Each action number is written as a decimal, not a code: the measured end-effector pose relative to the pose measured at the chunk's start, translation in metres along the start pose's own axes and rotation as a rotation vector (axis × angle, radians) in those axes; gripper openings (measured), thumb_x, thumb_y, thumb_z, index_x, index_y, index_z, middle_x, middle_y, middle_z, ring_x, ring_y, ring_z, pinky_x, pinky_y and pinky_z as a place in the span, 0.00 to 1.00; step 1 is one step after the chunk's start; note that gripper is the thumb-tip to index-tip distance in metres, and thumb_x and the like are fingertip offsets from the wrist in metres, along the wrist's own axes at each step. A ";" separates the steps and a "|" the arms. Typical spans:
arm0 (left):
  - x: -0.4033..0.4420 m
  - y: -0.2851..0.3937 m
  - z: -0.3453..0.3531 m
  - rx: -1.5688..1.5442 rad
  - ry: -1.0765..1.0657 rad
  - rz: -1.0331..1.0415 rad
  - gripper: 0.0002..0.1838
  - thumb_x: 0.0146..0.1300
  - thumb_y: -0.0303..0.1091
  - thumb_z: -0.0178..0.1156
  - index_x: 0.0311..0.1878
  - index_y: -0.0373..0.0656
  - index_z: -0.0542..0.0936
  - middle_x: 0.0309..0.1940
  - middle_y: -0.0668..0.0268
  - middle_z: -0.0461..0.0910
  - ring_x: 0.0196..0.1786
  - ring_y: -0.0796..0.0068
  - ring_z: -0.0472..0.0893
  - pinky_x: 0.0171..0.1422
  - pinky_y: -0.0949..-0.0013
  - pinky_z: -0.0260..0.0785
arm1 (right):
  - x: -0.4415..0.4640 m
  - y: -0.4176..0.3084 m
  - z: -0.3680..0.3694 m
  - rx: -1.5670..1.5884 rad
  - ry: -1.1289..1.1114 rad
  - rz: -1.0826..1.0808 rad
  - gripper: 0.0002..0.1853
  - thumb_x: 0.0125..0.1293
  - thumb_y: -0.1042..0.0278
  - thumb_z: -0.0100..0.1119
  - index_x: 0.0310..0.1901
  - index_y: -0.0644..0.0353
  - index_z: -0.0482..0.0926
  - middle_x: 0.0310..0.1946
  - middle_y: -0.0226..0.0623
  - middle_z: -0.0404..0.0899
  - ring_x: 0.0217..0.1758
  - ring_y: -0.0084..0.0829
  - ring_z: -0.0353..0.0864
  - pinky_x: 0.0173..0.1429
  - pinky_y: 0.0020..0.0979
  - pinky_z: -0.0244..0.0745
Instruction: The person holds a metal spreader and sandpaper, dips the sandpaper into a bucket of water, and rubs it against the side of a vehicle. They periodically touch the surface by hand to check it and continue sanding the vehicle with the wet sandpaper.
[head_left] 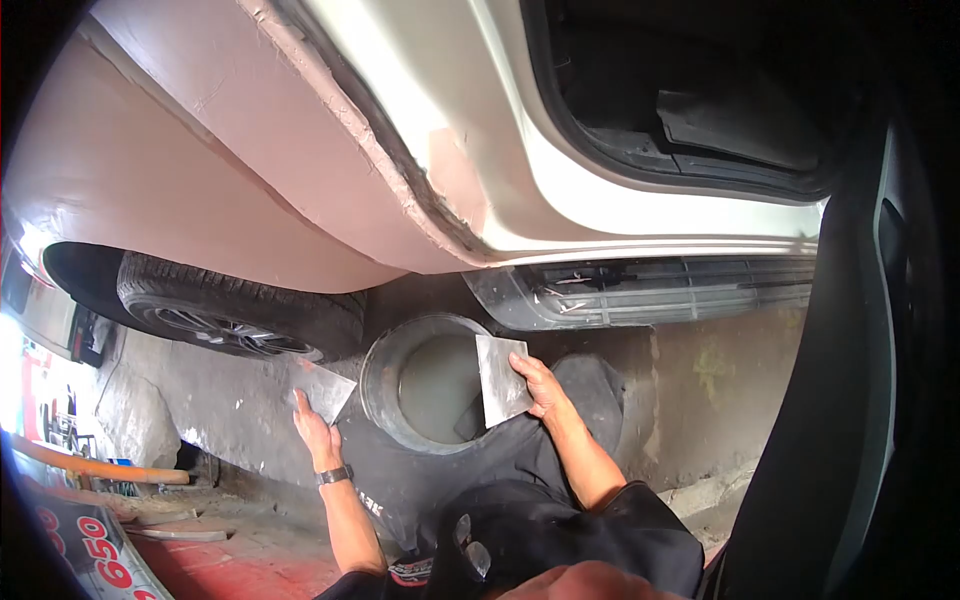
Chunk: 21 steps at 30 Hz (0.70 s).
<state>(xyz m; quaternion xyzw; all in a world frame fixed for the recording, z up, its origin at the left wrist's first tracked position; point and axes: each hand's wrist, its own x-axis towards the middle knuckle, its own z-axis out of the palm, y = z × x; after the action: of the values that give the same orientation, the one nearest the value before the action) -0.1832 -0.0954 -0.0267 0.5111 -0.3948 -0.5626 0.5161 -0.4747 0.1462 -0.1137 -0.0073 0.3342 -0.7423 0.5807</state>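
Observation:
My left hand (318, 440), with a dark band on its wrist, is closed on a thin grey square plate (326, 393) that looks like metal. A larger grey rectangular plate (503, 380) is gripped at its right edge by my right hand (541, 384), thumb on its face. Streaks mark both plates; what they are exactly I cannot make out. Below the right-hand plate stands a round bucket (375, 405) of cloudy liquid, partly covered by that plate. Above both hands is the car's pinkish, dull body panel (270, 170), apart from either plate.
A car wheel (235, 305) sits under the panel at the left. The white door sill (600, 215) and a dark side step (650, 295) run to the right. An orange bar (110, 468) and a sheet printed with numbers (105, 555) lie at lower left.

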 end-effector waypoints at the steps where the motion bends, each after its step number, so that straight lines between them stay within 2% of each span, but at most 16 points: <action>1: -0.004 0.004 0.003 0.021 0.041 0.004 0.30 0.71 0.50 0.58 0.60 0.29 0.70 0.55 0.55 0.77 0.52 0.66 0.80 0.55 0.65 0.75 | 0.000 0.002 0.000 0.000 0.001 -0.009 0.23 0.70 0.56 0.61 0.58 0.65 0.76 0.49 0.39 0.83 0.50 0.32 0.85 0.56 0.38 0.79; 3: -0.010 0.008 0.009 0.065 0.124 0.008 0.29 0.72 0.50 0.58 0.59 0.29 0.71 0.54 0.56 0.77 0.51 0.67 0.80 0.55 0.66 0.75 | 0.002 0.004 -0.001 0.000 0.007 -0.025 0.22 0.70 0.56 0.61 0.58 0.65 0.77 0.49 0.39 0.83 0.50 0.32 0.85 0.56 0.37 0.79; 6: 0.000 0.000 -0.001 -0.025 -0.021 0.005 0.28 0.72 0.49 0.57 0.58 0.29 0.73 0.53 0.57 0.78 0.51 0.68 0.80 0.54 0.66 0.74 | 0.005 0.008 -0.004 -0.033 0.013 -0.036 0.21 0.71 0.57 0.60 0.56 0.65 0.77 0.47 0.38 0.84 0.47 0.31 0.85 0.54 0.35 0.79; 15: -0.006 0.005 0.005 0.052 0.034 0.021 0.27 0.73 0.48 0.56 0.58 0.29 0.74 0.51 0.59 0.79 0.49 0.70 0.81 0.52 0.66 0.75 | 0.001 0.010 -0.003 -0.052 0.029 -0.056 0.20 0.71 0.58 0.59 0.56 0.64 0.78 0.46 0.37 0.84 0.46 0.30 0.84 0.53 0.35 0.79; 21: -0.007 0.005 0.002 -0.034 -0.067 0.027 0.27 0.73 0.49 0.56 0.57 0.29 0.74 0.51 0.58 0.80 0.48 0.68 0.82 0.52 0.65 0.76 | 0.000 0.009 0.002 -0.039 0.031 -0.068 0.19 0.71 0.58 0.60 0.55 0.64 0.78 0.45 0.36 0.85 0.44 0.29 0.86 0.51 0.35 0.81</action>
<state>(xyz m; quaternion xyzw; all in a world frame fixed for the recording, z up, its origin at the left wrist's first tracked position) -0.1850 -0.0892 -0.0199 0.4777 -0.4090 -0.5792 0.5187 -0.4664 0.1441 -0.1166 -0.0184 0.3572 -0.7550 0.5496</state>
